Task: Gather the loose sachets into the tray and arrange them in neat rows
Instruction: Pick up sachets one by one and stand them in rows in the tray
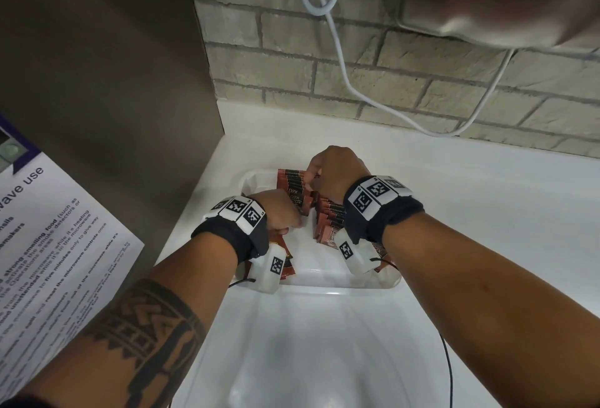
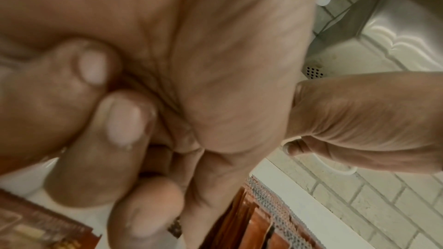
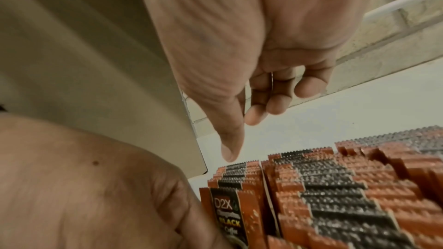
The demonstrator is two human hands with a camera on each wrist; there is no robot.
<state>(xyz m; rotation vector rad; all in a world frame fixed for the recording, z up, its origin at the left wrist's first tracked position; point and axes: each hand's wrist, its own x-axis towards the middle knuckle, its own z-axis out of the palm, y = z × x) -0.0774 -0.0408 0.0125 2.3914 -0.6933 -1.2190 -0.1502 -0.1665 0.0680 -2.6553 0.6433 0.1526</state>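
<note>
Orange-and-black sachets (image 3: 335, 196) fill a white tray (image 1: 324, 281) on a white counter (image 1: 487, 199) below grey brick (image 1: 422, 82).

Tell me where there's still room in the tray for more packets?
Bare tray floor shows between the left hand and the standing sachet rows, running to the near rim. The far-left corner is bare too. The right side is crowded with sachets.

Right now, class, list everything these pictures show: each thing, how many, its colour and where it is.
Sachets: many, orange and black, standing in rows inside the tray, a few loose at its near left.
Tray: one, white, on the counter.
Counter: one, white, below the brick wall.
Cable: one, white, hanging along the wall.
Notice: one, white and purple, at left.
Left hand: fingers curled, over the tray.
Right hand: at the sachets' tops.
</note>
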